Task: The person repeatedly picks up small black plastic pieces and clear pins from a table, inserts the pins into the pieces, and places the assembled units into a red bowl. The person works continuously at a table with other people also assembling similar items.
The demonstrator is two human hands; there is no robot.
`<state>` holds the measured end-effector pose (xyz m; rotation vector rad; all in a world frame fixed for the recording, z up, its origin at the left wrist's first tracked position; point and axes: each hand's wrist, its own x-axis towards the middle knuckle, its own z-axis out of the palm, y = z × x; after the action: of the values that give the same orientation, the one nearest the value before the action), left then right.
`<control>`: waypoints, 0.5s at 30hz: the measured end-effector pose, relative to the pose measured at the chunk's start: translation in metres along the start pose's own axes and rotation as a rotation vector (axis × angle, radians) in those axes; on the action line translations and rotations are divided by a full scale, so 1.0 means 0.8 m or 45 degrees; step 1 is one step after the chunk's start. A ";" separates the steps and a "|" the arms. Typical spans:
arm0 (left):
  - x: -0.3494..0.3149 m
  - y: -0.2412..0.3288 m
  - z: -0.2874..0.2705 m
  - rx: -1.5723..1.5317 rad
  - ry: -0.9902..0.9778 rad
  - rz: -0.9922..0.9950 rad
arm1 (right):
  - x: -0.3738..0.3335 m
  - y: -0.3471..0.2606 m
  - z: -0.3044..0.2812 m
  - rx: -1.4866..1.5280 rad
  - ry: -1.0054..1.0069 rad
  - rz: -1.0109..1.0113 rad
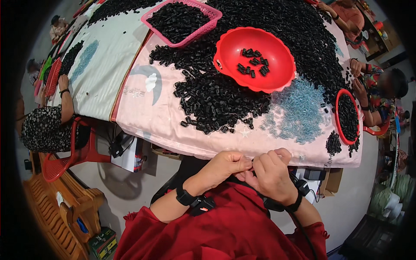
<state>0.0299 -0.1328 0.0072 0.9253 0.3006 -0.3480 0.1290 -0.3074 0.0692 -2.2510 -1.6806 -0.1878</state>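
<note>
My left hand and my right hand meet just off the table's near edge, over my lap. Both are closed, with fingertips pinched together. A small dark bit shows between them, but the fingers hide most of it. Beyond my hands, a heap of small black plastic parts lies on the pink cloth. To its right spreads a pile of small clear bluish pieces. Behind these, a red scalloped bowl contains several black parts.
A pink basket full of black parts stands at the far side. On the right is a red oval basket of black parts, near another person's hands. At left, a person sits by a red chair; a wooden bench stands behind.
</note>
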 end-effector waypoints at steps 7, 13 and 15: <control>0.001 0.003 0.003 -0.060 0.021 0.008 | -0.001 0.001 0.002 0.069 0.052 0.047; 0.001 0.008 0.007 -0.076 0.025 0.118 | 0.004 0.003 -0.016 0.198 -0.010 0.190; 0.000 0.012 0.002 -0.014 -0.009 0.084 | 0.002 0.007 -0.020 0.286 -0.029 0.230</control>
<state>0.0342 -0.1289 0.0154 0.9211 0.2648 -0.2888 0.1360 -0.3128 0.0836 -2.2249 -1.4196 0.0664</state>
